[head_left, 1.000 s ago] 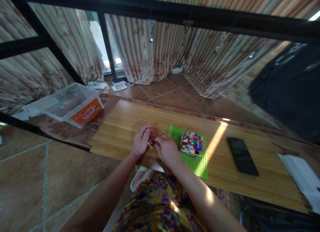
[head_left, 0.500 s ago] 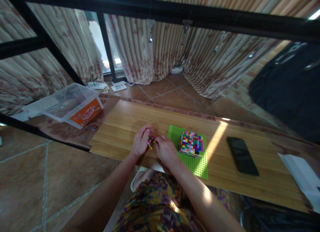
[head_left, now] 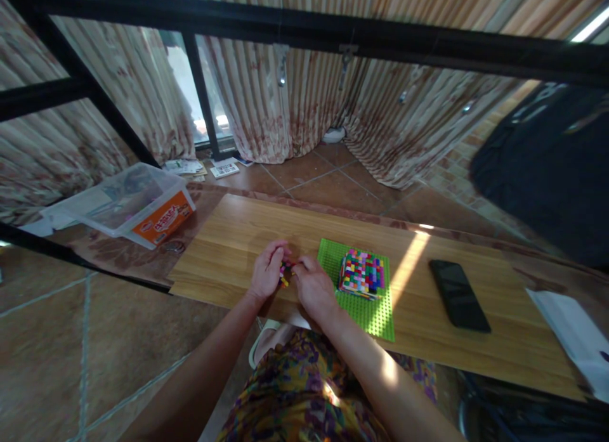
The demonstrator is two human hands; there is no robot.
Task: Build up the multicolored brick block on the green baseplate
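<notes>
Over the last second we saw little shift except at the fingers: the right hand point(head_left: 316, 286) had its fingertips closer in to the left hand point(head_left: 267, 271), and less of the small coloured bricks point(head_left: 284, 281) showed between the two than before. The multicoloured brick block point(head_left: 362, 274) sat as it had on the green baseplate point(head_left: 368, 320), just beside the right hand, so we judged that the handling of the loose bricks was still under way and that none had gone onto the block in that span. The whole view had also tipped slightly, which we put down to the head moving. The left hand was curled around the bricks, thumb uppermost; the right hand's fingers were bent and drawn together at their edge. We could not tell whether either hand gripped a piece, since knuckles and thumbs covered the contact, nor whether the bricks lay in the left palm or on the wooden tabletop point(head_left: 238, 223). We could not count them, either. The contents of the clear plastic box point(head_left: 143, 204) were blurred by its walls, and the white sheet point(head_left: 566, 328) ran off the right edge.
</notes>
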